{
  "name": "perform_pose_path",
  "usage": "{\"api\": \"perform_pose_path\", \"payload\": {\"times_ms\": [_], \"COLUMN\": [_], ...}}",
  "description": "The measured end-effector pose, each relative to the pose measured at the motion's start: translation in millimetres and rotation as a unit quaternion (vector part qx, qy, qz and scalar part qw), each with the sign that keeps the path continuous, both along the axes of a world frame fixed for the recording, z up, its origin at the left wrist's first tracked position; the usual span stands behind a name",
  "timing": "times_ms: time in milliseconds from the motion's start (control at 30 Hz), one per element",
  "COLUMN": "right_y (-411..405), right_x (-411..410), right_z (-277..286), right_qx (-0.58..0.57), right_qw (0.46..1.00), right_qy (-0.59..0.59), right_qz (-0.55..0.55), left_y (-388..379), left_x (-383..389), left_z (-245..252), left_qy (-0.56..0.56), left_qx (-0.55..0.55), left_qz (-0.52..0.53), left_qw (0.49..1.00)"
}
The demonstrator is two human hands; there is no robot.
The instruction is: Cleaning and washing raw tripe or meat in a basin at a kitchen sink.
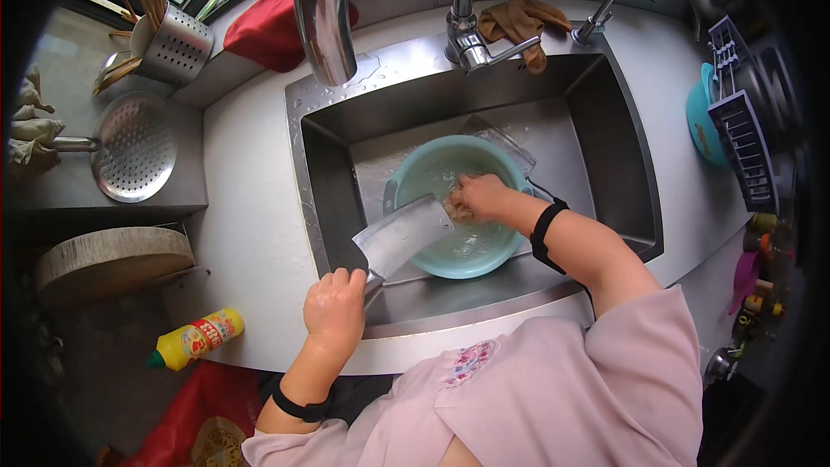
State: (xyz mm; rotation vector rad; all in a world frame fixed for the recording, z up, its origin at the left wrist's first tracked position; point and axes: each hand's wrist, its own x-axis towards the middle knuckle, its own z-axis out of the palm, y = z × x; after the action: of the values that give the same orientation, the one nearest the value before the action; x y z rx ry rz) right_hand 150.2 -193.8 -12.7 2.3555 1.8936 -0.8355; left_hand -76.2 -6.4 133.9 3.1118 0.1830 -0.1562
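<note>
My left hand (335,305) grips the handle of a cleaver (403,233), whose broad metal blade reaches over the left rim of a light-blue plastic basin (462,270). The basin holds water and stands in a stainless steel sink (382,117). Inside it, my right hand (481,196) closes on a tan, crumpled wad, perhaps a cloth or scrubber (458,209), close to the blade's tip; its fingertips are partly hidden. A clear, flat plastic piece (499,136) lies in the sink behind the basin.
Over the sink's back edge rise a chrome faucet (468,45) and a thick chrome spout (327,26). A brown cloth (519,23) lies behind. At left are a yellow detergent bottle (201,337), a perforated skimmer (135,146) and a round wooden board (117,259). A dish rack (742,143) stands right.
</note>
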Motion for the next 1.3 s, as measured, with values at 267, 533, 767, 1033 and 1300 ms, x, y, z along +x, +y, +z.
{"api": "perform_pose_path", "payload": {"times_ms": [267, 533, 767, 1033, 1300], "right_y": [-1, 40, 50, -2, 19], "right_x": [30, -49, -23, -5, 10], "right_z": [63, 89, 35, -17, 75], "right_qx": [0.034, 0.167, 0.177, 0.105, -0.042], "right_qw": [0.786, 0.835, 0.927, 0.99, 0.911], "right_qy": [0.53, 0.46, 0.133, -0.059, 0.332], "right_qz": [-0.317, -0.252, -0.303, -0.078, -0.241], "left_y": [5, -15, -23, -7, -2], "left_x": [1, 27, 24, 0, -2], "left_z": [-9, -22, -15, 2, 10], "left_qy": [0.018, 0.011, -0.019, -0.004, -0.005], "left_qx": [-0.031, -0.02, -0.034, 0.001, 0.018], "left_qz": [-0.034, -0.089, -0.107, -0.068, -0.016], "left_qw": [0.999, 0.996, 0.994, 0.998, 1.0]}}
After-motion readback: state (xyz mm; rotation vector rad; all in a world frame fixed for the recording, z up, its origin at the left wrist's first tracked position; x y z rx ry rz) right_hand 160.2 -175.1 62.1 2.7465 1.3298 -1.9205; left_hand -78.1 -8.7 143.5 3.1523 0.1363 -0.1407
